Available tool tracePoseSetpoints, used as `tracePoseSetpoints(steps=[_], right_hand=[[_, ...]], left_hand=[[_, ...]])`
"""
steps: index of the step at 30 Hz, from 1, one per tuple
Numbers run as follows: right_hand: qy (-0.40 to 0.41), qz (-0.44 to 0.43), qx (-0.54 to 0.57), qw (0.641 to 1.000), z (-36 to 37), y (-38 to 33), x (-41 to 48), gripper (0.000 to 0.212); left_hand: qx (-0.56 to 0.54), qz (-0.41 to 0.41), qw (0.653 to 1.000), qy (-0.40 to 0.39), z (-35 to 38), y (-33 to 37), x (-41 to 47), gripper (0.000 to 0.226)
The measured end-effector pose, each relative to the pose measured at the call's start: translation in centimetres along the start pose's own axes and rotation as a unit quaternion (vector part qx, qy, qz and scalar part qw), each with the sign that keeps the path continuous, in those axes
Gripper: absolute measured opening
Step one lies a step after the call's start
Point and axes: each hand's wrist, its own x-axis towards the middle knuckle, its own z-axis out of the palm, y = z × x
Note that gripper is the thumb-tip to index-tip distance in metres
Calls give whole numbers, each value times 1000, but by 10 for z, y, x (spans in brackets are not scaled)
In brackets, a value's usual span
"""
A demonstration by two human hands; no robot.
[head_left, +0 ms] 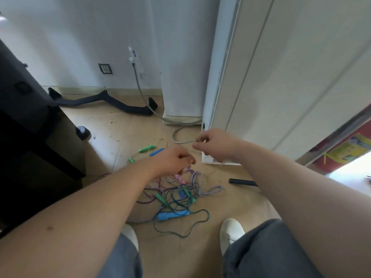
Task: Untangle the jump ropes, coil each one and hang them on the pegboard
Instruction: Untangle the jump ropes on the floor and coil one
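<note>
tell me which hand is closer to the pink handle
Left. The left hand sits just above the pink handle; the right hand is farther up and to the right.

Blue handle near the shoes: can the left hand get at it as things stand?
Probably yes: the blue handle lies uncovered, closer in than the left hand, though it seems to pinch rope strands.

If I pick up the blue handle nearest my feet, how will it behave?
The blue handle looks rigid and round, so a push would probably roll it. Its thin dark cord lies in loose loops, so likely floppy. It runs into the tangle, so lifting may drag the rest.
</note>
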Motion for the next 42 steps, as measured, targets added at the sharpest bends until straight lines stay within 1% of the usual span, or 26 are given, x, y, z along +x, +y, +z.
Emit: tracePoseSetpoints(steps=[2,4,6,8,10,12,15,17,19,21,24,26,29,31,34,36,38,40,42], right_hand=[[-14,9,-27,999,1,2,2,27],[-14,11,-5,1000,2,1,4,25],[-9,-1,71,997,4,-4,5,21],[1,-15,151,988,5,-11,4,18],[6,-29,197,980,4,-17,2,19],[11,-34,217,975,2,-18,-2,21],[19,-19,233,972,-2,-13,-7,20],[27,-6,242,970,-6,-9,-11,17],[32,12,244,969,-7,-4,-12,14],[32,24,250,968,-9,1,-14,15],[25,23,293,956,-12,2,-20,18],[11,15,318,948,-13,-1,-23,17],[7,2,353,935,-12,-8,-26,15],[19,-5,382,924,-12,-12,-25,13],[27,-9,414,910,-12,-16,-24,12],[35,-3,411,911,-11,-16,-21,12],[60,8,360,931,-9,-13,-19,16],[86,20,272,958,-6,-11,-18,28],[92,36,214,972,-4,-12,-19,42]], left_hand=[[0,-13,1000,11,-1,-3,3,28],[-20,-19,999,18,0,-6,5,27],[-36,-13,999,15,2,-7,7,23],[-23,9,1000,5,6,-10,9,35],[-24,18,999,-21,12,-9,6,46],[-28,16,998,-61,18,-6,5,41],[27,13,998,-62,23,-3,3,14],[23,2,999,-49,22,-1,2,20],[-19,-9,999,-43,19,-1,2,20],[-47,-12,997,-57,16,0,0,18],[-10,-9,997,-80,16,-2,-3,37],[-3,10,998,-68,18,-1,-4,43],[-9,36,998,-45,19,2,-4,39],[-6,39,998,-41,23,3,-4,31],[45,31,998,-23,29,-2,2,20],[44,10,999,-14,29,-2,4,23],[3,-7,1000,5,26,0,5,27],[-34,-13,999,34,20,2,5,27],[-73,-11,995,66,14,5,5,27]])
